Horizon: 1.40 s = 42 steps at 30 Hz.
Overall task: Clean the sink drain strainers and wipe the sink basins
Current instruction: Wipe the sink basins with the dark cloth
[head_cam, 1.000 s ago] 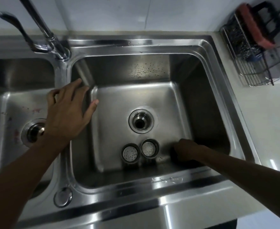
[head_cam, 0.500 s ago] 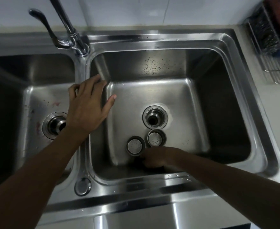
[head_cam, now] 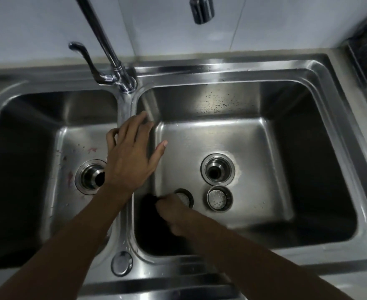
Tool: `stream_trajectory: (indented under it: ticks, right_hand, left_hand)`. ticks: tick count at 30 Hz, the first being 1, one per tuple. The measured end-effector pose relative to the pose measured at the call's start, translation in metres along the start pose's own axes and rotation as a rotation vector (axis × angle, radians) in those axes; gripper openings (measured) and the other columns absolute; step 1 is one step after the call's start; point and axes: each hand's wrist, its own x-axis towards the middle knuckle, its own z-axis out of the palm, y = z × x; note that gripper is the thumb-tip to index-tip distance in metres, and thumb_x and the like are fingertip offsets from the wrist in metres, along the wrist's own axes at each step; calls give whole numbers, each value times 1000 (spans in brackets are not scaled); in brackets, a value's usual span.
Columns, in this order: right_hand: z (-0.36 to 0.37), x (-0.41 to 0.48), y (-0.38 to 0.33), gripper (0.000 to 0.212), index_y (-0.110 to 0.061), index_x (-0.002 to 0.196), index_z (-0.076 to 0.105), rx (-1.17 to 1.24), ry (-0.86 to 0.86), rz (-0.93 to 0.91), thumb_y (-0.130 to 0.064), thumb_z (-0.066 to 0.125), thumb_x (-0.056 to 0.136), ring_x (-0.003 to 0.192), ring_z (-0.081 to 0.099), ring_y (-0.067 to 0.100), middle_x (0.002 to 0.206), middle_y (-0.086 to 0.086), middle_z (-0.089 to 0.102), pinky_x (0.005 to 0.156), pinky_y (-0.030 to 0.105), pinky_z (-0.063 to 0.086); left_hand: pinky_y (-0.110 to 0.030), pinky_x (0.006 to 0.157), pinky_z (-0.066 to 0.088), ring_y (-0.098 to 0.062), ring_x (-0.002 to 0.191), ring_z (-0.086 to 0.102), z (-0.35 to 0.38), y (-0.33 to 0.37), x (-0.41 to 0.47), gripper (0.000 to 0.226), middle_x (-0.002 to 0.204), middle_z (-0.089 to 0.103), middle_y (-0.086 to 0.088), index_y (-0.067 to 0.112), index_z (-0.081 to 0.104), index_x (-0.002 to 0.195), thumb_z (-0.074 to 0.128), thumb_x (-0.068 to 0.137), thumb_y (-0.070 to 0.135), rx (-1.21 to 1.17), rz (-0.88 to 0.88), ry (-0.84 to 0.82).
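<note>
Head view suggests the strainer-cleaning step: left hand (head_cam: 130,156) braces flat, fingers (head_cam: 139,124) straight, on the divider (head_cam: 125,109), right hand (head_cam: 174,211), grip unreadable in shadow, reaches one strainer (head_cam: 187,194) on the right basin (head_cam: 221,131) floor; next likely calls for pinching its rim.

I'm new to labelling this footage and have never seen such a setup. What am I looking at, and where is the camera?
No machine here: a person works bare-handed, and the one camera sits on their head, looking down. Below is a double sink with a faucet. The left hand rests open on the divider between basins. The right hand is low in the right basin, fingers curled beside one strainer; whether it holds something dark is too dim to tell. A second strainer stands near the open drain.
</note>
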Motion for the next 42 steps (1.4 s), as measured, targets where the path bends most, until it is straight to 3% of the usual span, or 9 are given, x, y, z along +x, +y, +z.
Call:
stream_trajectory:
  ticks: [3,7,15,17,23,28,31,38,42]
  right_hand:
    - [0,4,-41,28,-6,111,71,357,51,-68,-26,57,98,98,72,32,107,14,74,92,46,59]
    - [-22,3,-126,27,-7,122,72,563,200,-498,-15,62,98,107,71,31,114,15,74,100,46,56]
    - [-66,2,-193,30,-9,128,68,-259,817,-1241,-13,61,99,106,71,19,121,7,73,96,20,52]
    - [-82,11,-194,35,-7,131,65,-555,858,-1365,-14,58,98,110,69,23,130,10,67,94,29,56]
    - [-150,45,-190,64,-16,157,32,-1410,863,-1268,-11,57,98,155,20,30,167,8,23,120,50,33]
    - [-235,32,-151,79,-18,159,23,-1398,1068,-1179,-11,65,92,156,14,32,169,8,14,124,56,22]
    - [-302,11,-121,84,-15,158,27,-1296,1113,-1029,1,67,86,154,18,36,169,9,14,117,54,35]
    - [-393,-24,-84,56,-16,153,35,-1152,1175,-774,-18,55,101,134,47,49,163,15,27,85,61,53]
    - [-355,-22,-81,56,-16,145,47,-852,1150,-948,-7,57,91,136,47,36,154,13,44,108,49,47]
  left_hand:
    - [-48,107,32,-25,144,43,-5,2,1,61,159,42,-7,13,53,141,41,104,59,1,-107,6]
    - [-50,109,31,-28,145,44,-11,5,0,62,161,41,-11,8,49,147,37,105,53,-52,-157,9]
    - [-49,114,28,-29,145,41,-17,7,1,66,161,40,-14,6,44,150,38,105,53,-62,-193,-43]
    - [-49,114,27,-28,145,41,-15,6,2,65,161,39,-13,7,45,149,39,104,54,-53,-182,-52]
    - [-49,110,30,-27,144,43,-10,2,3,63,158,44,-9,11,52,144,42,102,57,-31,-127,-54]
    - [-48,108,31,-25,142,45,-4,0,2,61,156,46,-6,15,53,142,40,102,60,-22,-122,-39]
    - [-49,108,33,-25,141,46,-2,-1,1,62,155,48,-6,16,52,142,39,102,62,-2,-134,-33]
    - [-49,104,35,-28,137,48,2,0,0,67,154,48,-7,16,50,142,38,100,68,26,-140,-8]
    - [-49,104,36,-28,138,48,1,1,1,68,153,48,-6,16,50,142,40,99,68,30,-139,-25]
